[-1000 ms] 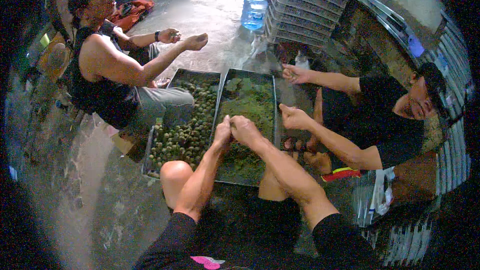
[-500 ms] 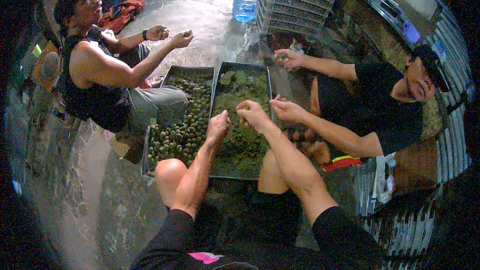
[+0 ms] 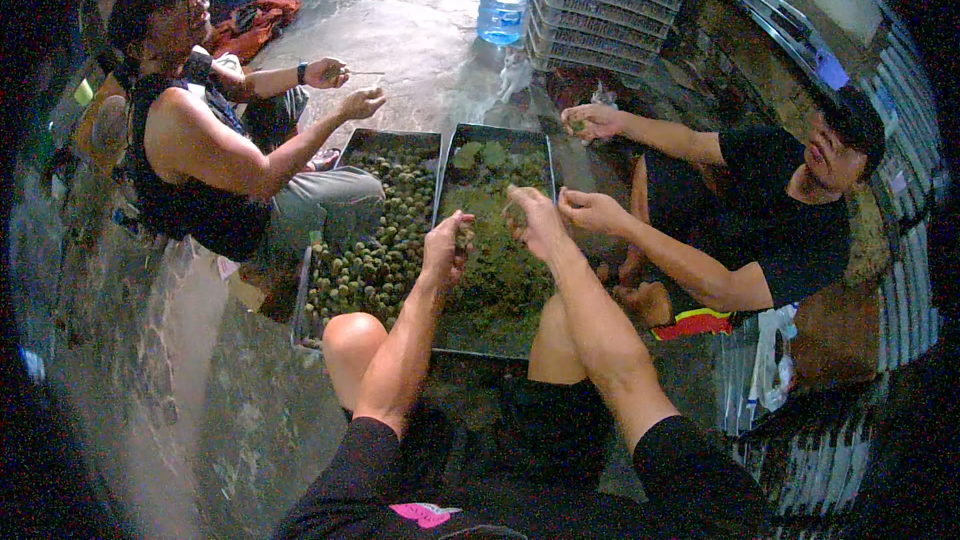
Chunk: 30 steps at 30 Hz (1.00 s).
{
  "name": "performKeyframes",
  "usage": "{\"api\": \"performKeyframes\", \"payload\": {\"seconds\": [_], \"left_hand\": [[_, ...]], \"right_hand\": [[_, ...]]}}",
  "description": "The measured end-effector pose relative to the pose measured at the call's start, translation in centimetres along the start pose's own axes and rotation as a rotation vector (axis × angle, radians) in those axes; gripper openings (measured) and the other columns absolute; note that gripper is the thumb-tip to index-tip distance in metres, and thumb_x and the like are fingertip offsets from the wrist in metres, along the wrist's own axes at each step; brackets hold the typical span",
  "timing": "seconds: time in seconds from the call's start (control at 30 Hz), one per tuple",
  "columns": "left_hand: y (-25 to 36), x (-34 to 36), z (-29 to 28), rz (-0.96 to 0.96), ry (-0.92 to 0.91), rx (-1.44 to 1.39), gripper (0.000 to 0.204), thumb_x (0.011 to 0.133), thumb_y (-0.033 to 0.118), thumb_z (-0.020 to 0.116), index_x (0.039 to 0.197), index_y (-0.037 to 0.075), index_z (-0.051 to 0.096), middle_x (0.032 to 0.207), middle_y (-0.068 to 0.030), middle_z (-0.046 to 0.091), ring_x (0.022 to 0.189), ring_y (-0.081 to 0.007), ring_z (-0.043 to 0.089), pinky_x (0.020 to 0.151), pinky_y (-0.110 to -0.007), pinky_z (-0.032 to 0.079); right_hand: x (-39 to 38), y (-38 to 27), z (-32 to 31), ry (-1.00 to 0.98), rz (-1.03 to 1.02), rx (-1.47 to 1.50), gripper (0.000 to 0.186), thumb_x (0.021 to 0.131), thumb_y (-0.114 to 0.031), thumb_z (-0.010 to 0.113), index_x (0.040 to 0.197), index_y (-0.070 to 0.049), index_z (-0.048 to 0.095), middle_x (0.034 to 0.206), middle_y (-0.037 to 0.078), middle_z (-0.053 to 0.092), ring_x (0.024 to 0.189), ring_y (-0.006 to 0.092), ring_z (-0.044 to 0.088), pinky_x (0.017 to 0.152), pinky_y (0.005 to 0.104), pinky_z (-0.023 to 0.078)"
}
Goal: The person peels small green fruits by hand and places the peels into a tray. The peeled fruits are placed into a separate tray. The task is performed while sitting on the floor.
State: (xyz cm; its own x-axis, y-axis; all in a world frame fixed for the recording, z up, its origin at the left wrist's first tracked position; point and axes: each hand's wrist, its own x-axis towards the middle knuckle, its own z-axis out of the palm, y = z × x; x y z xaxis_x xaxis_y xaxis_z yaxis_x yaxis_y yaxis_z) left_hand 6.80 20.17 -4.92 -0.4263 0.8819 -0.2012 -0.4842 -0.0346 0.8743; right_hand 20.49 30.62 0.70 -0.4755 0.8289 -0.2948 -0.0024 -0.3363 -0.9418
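Left grip (image 3: pixel 446 248): fingers curled inward, near the adjoining walls of two trays; whether an item is clamped within cannot be told. Right grip (image 3: pixel 535 222): apart from the left, above the right tray (image 3: pixel 550 165); blurred, finger closure cannot be determined. Small round pieces (image 3: pixel 350 275) lie in the left tray (image 3: pixel 300 318); loose greenish matter (image 3: pixel 480 275) covers much of the right tray.

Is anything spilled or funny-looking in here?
Nothing looks clearly spilled: the small round pieces lie inside the left tray. What looks untidy is a crumpled orange-red heap, maybe cloth, on the floor beyond the co-worker on the left; it seems bunched up rather than folded.
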Motion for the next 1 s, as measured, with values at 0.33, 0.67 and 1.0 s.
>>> {"api": "performKeyframes", "payload": {"seconds": [0.33, 0.67, 1.0], "left_hand": [[-2.7, 0.4, -1.4, 0.031, -0.072, 0.331, 0.048, 0.089, 0.048, 0.039, 0.075, 0.004, 0.054, 0.057, -0.0022, 0.05, 0.044, -0.0126, 0.046, 0.037, -0.027, 0.034], [-1.8, 0.5, -2.2, -0.053, 0.156, 0.352, 0.046, 0.09, 0.042, 0.04, 0.085, -0.001, 0.056, 0.068, -0.0058, 0.055, 0.058, -0.0163, 0.053, 0.05, -0.031, 0.041], [-1.5, -0.3, -3.6, 0.077, -0.031, 0.596, 0.035, 0.085, 0.031, 0.053, 0.07, 0.0, 0.062, 0.06, -0.0032, 0.057, 0.049, -0.0111, 0.049, 0.044, -0.027, 0.039]], "right_hand": [[-2.4, 3.0, 3.4, -0.281, -0.448, -0.92, 0.031, 0.085, -0.027, 0.047, 0.1, -0.002, 0.056, 0.09, 0.016, 0.063, 0.074, 0.0308, 0.061, 0.064, 0.0406, 0.049], [-3.7, 3.3, 3.2, -0.193, -0.393, -1.199, 0.036, 0.077, -0.029, 0.06, 0.102, -0.003, 0.057, 0.093, 0.021, 0.061, 0.089, 0.0345, 0.058, 0.076, 0.0422, 0.045], [-0.5, 3.6, 3.0, 0.054, -0.524, -1.505, 0.023, 0.084, -0.02, 0.05, 0.103, -0.009, 0.054, 0.082, 0.015, 0.063, 0.07, 0.0367, 0.061, 0.065, 0.0441, 0.05]]}}
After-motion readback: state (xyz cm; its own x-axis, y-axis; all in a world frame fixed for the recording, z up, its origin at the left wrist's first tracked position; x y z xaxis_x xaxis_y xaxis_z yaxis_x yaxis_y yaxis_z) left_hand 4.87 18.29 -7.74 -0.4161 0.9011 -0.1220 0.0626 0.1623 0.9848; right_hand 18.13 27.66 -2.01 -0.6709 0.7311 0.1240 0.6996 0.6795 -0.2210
